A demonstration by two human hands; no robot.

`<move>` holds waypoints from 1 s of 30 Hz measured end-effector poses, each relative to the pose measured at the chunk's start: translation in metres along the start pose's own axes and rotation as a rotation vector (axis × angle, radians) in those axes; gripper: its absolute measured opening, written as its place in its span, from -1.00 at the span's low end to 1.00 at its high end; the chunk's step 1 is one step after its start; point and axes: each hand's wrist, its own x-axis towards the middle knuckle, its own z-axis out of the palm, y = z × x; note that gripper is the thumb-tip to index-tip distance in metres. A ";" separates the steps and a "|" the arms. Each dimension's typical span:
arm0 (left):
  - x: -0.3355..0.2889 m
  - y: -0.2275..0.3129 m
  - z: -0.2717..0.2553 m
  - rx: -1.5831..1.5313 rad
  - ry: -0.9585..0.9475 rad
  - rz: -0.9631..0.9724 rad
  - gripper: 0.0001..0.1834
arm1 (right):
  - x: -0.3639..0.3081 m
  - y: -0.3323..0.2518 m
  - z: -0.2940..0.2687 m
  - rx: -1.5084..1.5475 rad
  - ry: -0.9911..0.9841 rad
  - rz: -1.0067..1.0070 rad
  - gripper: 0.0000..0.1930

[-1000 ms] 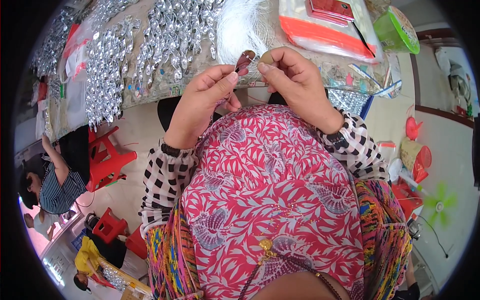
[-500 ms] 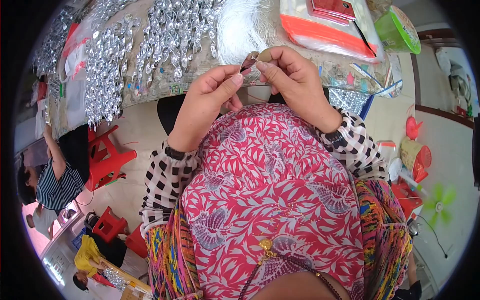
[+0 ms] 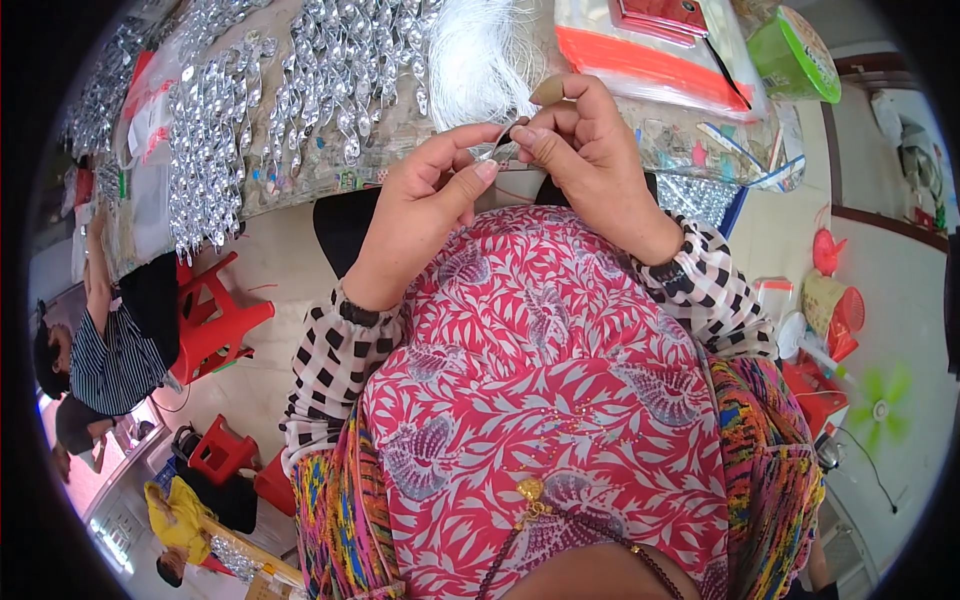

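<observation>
My left hand (image 3: 425, 200) and my right hand (image 3: 590, 155) meet above my lap, just in front of the table's near edge. Between their fingertips is a small, dark, shiny piece (image 3: 504, 138), pinched from both sides; its exact kind is too small to make out. A tan cover (image 3: 547, 92) wraps the tip of my right index finger, which is raised off the piece. Just beyond my hands lies a bundle of white string (image 3: 475, 75). Strands of silver teardrop-shaped pieces (image 3: 350, 70) spread over the table to the left.
A red case (image 3: 665, 18) rests on clear plastic bags with an orange band (image 3: 640, 70), beside a green tub (image 3: 795, 55). Red stools (image 3: 215, 315) stand on the floor at left. People (image 3: 120, 365) sit at far left. A green-bladed fan (image 3: 878, 410) is at right.
The small piece has turned and now looks darker, less flat toward me. My right index finger has lifted away from it. My left hand has shifted slightly. People at left have moved.
</observation>
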 end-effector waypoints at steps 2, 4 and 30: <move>0.000 0.000 0.001 0.005 -0.011 -0.021 -0.62 | -0.001 0.000 -0.001 -0.037 0.006 -0.003 -0.74; 0.000 0.000 0.000 0.013 -0.030 -0.028 -0.60 | -0.001 0.002 -0.001 -0.088 0.002 -0.012 -0.75; 0.035 0.000 0.021 0.657 -0.026 0.320 -0.63 | -0.021 0.001 -0.142 -1.180 0.128 -0.343 -0.76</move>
